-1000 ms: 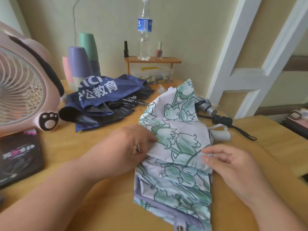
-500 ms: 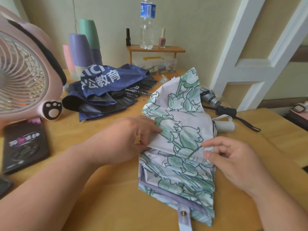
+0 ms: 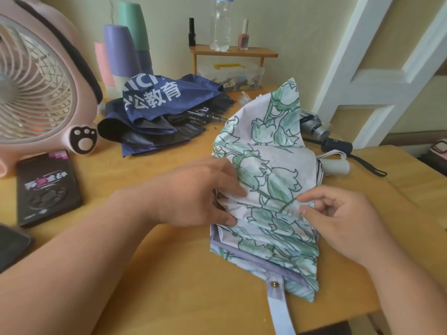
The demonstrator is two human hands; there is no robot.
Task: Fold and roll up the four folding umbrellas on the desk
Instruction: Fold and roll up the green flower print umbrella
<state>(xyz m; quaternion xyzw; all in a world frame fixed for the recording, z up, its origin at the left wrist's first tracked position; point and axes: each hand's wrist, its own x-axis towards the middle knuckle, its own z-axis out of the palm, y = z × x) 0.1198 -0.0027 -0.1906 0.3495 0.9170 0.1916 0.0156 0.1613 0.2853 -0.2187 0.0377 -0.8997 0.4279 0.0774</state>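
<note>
**Both hands pinching floral umbrella canopy, mid-desk**

The floral umbrella (image 3: 271, 170), white with green flower print, lies collapsed on the wooden desk (image 3: 181, 274), centre-right, right in front of the person. Its canopy is loose and partly pleated. One panel stands up at the far end. Its closure strap (image 3: 278, 303) with a metal snap hangs over the near desk edge. Its pale handle (image 3: 336, 166) pokes out on the right.

The left hand (image 3: 193, 192) has its fingers curled on the left edge of the folds, index on top, thumb below, gripping fabric. It covers that edge. The right hand (image 3: 338, 218) has thumb and index pinching a pleat near the middle, with the other fingers curled in.

The navy umbrella (image 3: 157, 110), with white printed characters, lies unfolded in a heap to the far left, well apart from the hands. A grey umbrella (image 3: 312, 125) and a black handle (image 3: 336, 145) with a wrist strap sit behind the floral one. The raised panel partly hides the grey one. Cannot tell if the two are one umbrella.

A pink fan (image 3: 36, 93) stands at the far left, with a black box (image 3: 47, 187) lying flat in front of it. Stacked cups (image 3: 121, 52) stand behind the navy heap, their bases blocked by it. A small wooden shelf (image 3: 232, 53) at the wall carries a water bottle (image 3: 220, 22) between two nail polish bottles (image 3: 243, 36). A clear plastic box (image 3: 232, 74) sits under the shelf.
</note>
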